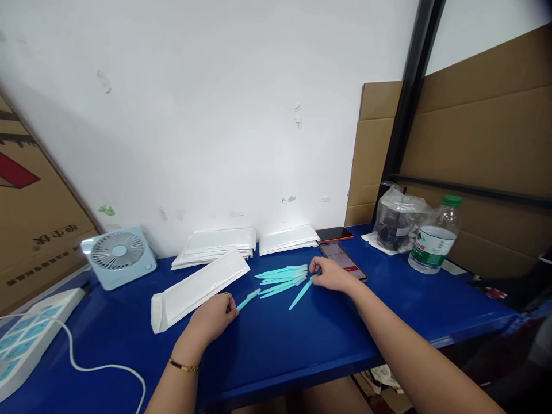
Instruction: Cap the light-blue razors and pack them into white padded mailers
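Left hand [213, 319] pinched on teal stick [249, 299] low over table [302, 345], right hand [332, 275] closed on second stick [301, 293], pile [282, 276] between hands, pouch [196, 290] just beside left hand.

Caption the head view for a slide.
Left hand and right hand each grip one of the turquoise sticks spread on a blue table.

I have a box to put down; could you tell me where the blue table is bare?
Bare: blue tabletop at near edge between left hand and right hand, and before the clear water bottle. Crowded: turquoise plastic sticks, flat white pouches, phones.
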### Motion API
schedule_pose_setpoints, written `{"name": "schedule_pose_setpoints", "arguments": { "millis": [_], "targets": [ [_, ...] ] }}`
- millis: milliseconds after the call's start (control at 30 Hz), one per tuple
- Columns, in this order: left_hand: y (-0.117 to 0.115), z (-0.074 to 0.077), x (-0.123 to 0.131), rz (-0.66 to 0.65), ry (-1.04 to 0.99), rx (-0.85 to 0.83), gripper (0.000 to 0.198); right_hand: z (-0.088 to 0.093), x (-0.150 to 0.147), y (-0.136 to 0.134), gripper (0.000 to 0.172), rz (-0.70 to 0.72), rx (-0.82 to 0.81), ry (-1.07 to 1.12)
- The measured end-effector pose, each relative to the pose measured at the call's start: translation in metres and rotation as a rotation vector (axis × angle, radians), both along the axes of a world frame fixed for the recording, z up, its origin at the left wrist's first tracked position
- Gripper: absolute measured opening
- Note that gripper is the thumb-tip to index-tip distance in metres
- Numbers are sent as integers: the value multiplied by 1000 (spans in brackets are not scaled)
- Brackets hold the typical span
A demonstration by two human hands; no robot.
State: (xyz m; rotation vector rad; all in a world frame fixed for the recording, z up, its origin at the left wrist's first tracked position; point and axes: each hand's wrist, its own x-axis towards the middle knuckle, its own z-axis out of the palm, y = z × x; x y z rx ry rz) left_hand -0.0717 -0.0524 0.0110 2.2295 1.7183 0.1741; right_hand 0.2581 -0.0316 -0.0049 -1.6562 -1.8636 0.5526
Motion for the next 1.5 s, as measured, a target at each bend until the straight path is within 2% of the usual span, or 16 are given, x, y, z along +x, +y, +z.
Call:
{"name": "schedule_pose_setpoints", "arguments": {
  "millis": [100,167,233,333,433,567,700,833,967,1167,1300,1400,1500],
  "targets": [
    [2,11,10,-91,-137,6,15,-1,3,-15,14,210,-64,-1],
    [12,18,27,-153,-222,66,17,2,1,-14,13,311,-82,26],
    [27,21,50,-161,-266,171,18,8,-1,-2,14,296,-2,54],
    [56,14,81,-150,-279,228,15,15,-4,27,19,235,158,52],
    [77,2,95,-141,-265,206,12,11,-6,51,20,298,100,8],
    [82,-9,88,-207,-261,105,12,0,-1,57,19,376,20,-5],
    [77,-10,79,-269,-264,3,14,-4,2,51,28,437,-64,46],
    [78,-11,81,-240,-293,-2,19,-6,-3,52,28,391,-10,122],
    [84,-15,81,-176,-305,72,18,-7,0,59,24,316,45,157],
    [85,-15,78,-139,-321,154,21,-5,11,61,27,201,39,108],
    [75,-10,81,-221,-306,206,29,1,4,53,28,309,43,67],
    [70,-7,83,-294,-253,111,30,3,-2,48,27,395,18,6],
    [70,-6,83,-291,-225,50,26,2,-4,49,24,413,32,27]
  ]
}}
